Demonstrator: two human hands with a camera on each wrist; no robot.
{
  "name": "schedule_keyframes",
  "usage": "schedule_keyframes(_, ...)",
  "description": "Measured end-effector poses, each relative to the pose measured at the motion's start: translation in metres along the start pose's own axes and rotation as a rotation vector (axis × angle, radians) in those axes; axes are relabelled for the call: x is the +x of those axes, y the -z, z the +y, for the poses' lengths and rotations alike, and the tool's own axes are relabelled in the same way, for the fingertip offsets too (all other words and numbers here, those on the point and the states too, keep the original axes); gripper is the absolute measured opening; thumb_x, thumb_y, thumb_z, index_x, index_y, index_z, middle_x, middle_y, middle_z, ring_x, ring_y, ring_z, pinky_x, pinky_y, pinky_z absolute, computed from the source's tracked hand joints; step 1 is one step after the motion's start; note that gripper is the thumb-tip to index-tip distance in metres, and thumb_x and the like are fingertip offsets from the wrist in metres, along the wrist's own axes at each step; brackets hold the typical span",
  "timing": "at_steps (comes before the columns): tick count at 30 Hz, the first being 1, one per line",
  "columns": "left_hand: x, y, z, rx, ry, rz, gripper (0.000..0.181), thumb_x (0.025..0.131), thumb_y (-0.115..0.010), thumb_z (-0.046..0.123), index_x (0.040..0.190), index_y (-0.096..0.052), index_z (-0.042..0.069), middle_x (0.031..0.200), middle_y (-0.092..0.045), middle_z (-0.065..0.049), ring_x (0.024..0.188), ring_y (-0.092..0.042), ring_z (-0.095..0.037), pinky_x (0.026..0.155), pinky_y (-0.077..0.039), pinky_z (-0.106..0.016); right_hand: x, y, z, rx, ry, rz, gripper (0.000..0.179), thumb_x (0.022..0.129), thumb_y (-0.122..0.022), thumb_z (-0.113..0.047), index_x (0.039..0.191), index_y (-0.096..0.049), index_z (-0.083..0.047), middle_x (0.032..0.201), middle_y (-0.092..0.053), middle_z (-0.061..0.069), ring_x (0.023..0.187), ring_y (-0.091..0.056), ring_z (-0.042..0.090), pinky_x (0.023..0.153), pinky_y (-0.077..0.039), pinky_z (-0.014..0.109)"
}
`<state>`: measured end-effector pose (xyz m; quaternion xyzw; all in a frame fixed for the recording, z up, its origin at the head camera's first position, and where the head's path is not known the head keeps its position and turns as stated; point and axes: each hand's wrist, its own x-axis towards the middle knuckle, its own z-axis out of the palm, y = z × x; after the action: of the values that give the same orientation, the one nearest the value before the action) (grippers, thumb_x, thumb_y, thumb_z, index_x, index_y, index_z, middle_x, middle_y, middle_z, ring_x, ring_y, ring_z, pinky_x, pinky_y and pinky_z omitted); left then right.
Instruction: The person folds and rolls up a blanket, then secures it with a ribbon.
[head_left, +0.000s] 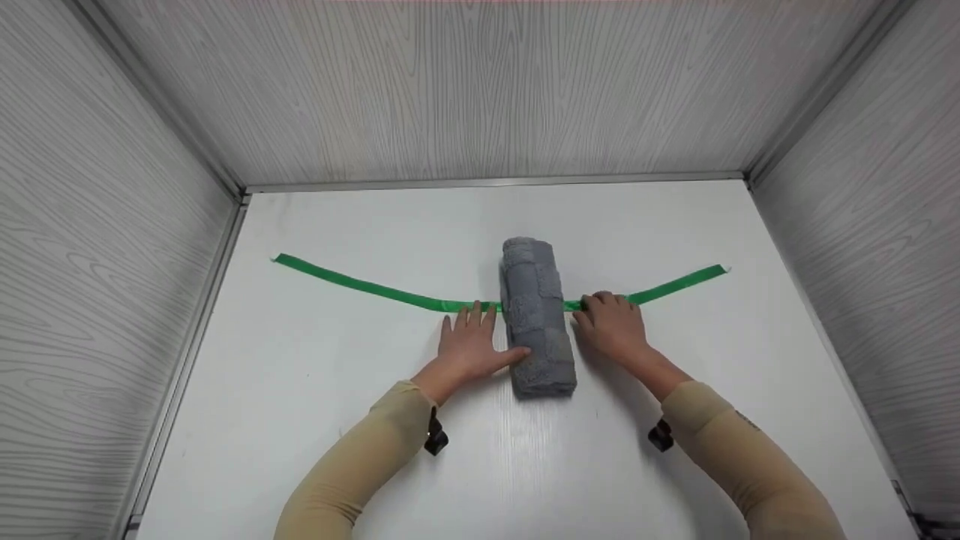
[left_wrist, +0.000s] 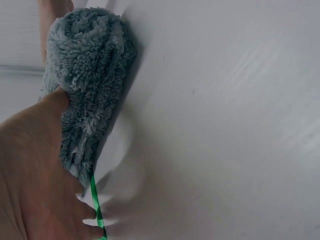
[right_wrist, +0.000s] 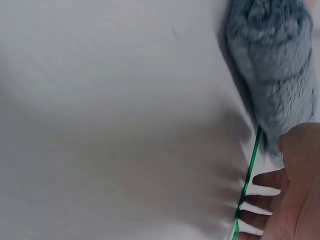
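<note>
A rolled grey fluffy towel (head_left: 536, 319) lies lengthwise on the white table, its loose-pile end (left_wrist: 90, 47) near the left wrist camera. A green ribbon (head_left: 360, 285) runs crosswise beneath it, the middle hidden by the roll. To the left of the towel, my left hand (head_left: 469, 349) spreads straight fingers whose tips reach the ribbon, while its thumb touches the towel's side. My right hand (head_left: 615, 326) is on the other side, fingers bent slightly with their tips at the ribbon (right_wrist: 248, 175); in the right wrist view these fingers are apart, thumb close to the towel.
Wood-grain panels enclose the white tabletop (head_left: 337, 427) at the back (head_left: 480, 90), left (head_left: 90, 262) and right (head_left: 862, 187). Metal trim (head_left: 495, 182) follows the table's back edge. Small dark wrist cameras hang beneath both beige sleeves (head_left: 360, 457).
</note>
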<state>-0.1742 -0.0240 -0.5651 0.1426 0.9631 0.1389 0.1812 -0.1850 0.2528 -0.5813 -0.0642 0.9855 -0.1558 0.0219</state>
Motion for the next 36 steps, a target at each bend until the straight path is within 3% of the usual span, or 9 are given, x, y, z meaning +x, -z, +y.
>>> schedule_keyframes(5, 0.003, 0.002, -0.002, 0.004, -0.043, 0.0, 0.111, 0.087, -0.042, 0.087, 0.165, -0.019, 0.011, 0.169, -0.015, -0.016, 0.155, -0.009, -0.039, 0.121, -0.007, -0.062, 0.016, 0.004, 0.022, -0.013, 0.009, 0.037, 0.029, 0.098, -0.069, -0.019, 0.12, -0.069, -0.001, 0.116, -0.062, 0.021, 0.116, -0.051, 0.045, 0.093, -0.044, 0.059)
schedule_keyframes(9, 0.009, 0.003, -0.009, -0.019, -0.069, 0.035, 0.101, 0.093, -0.037, 0.082, 0.164, -0.022, 0.012, 0.168, -0.02, -0.015, 0.155, -0.011, -0.038, 0.121, -0.009, -0.062, 0.024, 0.012, 0.029, 0.022, -0.018, -0.024, 0.029, 0.096, -0.071, -0.02, 0.117, -0.068, 0.0, 0.106, -0.065, 0.019, 0.113, -0.052, 0.045, 0.093, -0.041, 0.059)
schedule_keyframes(13, 0.016, 0.007, -0.018, -0.032, -0.041, 0.076, 0.085, 0.101, -0.035, 0.07, 0.163, -0.027, 0.014, 0.167, -0.026, -0.013, 0.154, -0.016, -0.037, 0.121, -0.011, -0.061, 0.028, 0.019, 0.031, 0.071, -0.053, -0.112, 0.03, 0.096, -0.069, -0.022, 0.117, -0.067, -0.001, 0.101, -0.067, 0.016, 0.106, -0.052, 0.041, 0.096, -0.037, 0.058)
schedule_keyframes(18, 0.025, 0.013, -0.035, 0.049, 0.005, 0.139, 0.066, 0.106, -0.048, 0.051, 0.16, -0.038, 0.014, 0.158, -0.041, -0.012, 0.149, -0.03, -0.036, 0.121, -0.014, -0.062, 0.03, 0.024, 0.032, 0.089, -0.059, -0.171, 0.027, 0.096, -0.068, -0.022, 0.114, -0.068, -0.003, 0.102, -0.068, 0.014, 0.102, -0.054, 0.039, 0.099, -0.035, 0.059)
schedule_keyframes(24, 0.033, 0.023, -0.055, 0.082, 0.015, 0.205, 0.05, 0.101, -0.066, 0.035, 0.145, -0.058, 0.013, 0.137, -0.061, -0.011, 0.135, -0.047, -0.036, 0.12, -0.015, -0.063, 0.031, 0.026, 0.036, 0.077, -0.057, -0.2, 0.027, 0.094, -0.069, -0.026, 0.107, -0.071, -0.003, 0.099, -0.069, 0.012, 0.097, -0.054, 0.036, 0.095, -0.037, 0.058)
schedule_keyframes(31, 0.035, 0.027, -0.072, 0.062, 0.021, 0.178, 0.028, 0.1, -0.069, 0.027, 0.123, -0.071, 0.012, 0.115, -0.071, -0.008, 0.118, -0.056, -0.034, 0.12, -0.017, -0.061, 0.031, 0.028, 0.042, 0.091, -0.059, -0.239, 0.023, 0.093, -0.067, -0.025, 0.101, -0.071, -0.004, 0.091, -0.067, 0.009, 0.091, -0.052, 0.031, 0.093, -0.039, 0.055)
schedule_keyframes(36, 0.031, 0.033, -0.083, 0.057, 0.0, 0.151, 0.02, 0.1, -0.069, 0.023, 0.115, -0.074, 0.011, 0.107, -0.073, -0.006, 0.11, -0.06, -0.032, 0.12, -0.018, -0.06, 0.031, 0.031, 0.05, 0.107, -0.083, -0.276, 0.022, 0.093, -0.066, -0.021, 0.107, -0.07, -0.004, 0.096, -0.067, 0.01, 0.091, -0.055, 0.031, 0.095, -0.04, 0.056)
